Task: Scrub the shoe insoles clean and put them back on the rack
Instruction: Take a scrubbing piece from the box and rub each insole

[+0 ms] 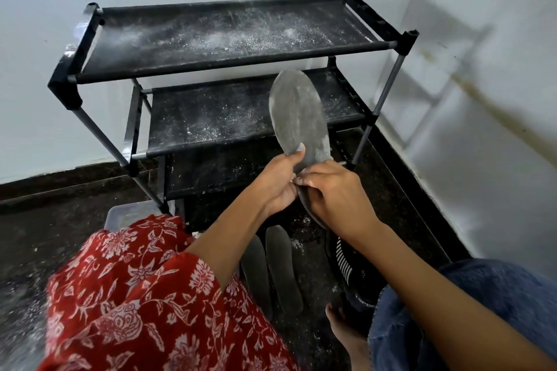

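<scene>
Both hands hold one grey, dusty, flat foam insole upright in front of the black fabric-shelved metal-tube shoe rack. The insole's rounded toe end points up, level with the rack's middle shelf, and its heel end sits low between the hands. The left hand grips the insole's lower left edge, its thumb pressed flat on the grey face and its fingers curled behind. The right hand is closed round the heel end, fingers wrapped over the edge and touching the left hand's fingertips.

Two more grey flat insoles lie side by side on the dark speckled stone floor, below the hands and just in front of the rack's bottom shelf. A black shoe with white stripes lies to their right, beside a bare foot.

The rack's top and middle shelves are speckled with white powder. A clear plastic tub shows partly at the rack's lower left, behind the person's red floral-print garment. Blue denim covers the right knee. The rack stands in the corner of white walls.
</scene>
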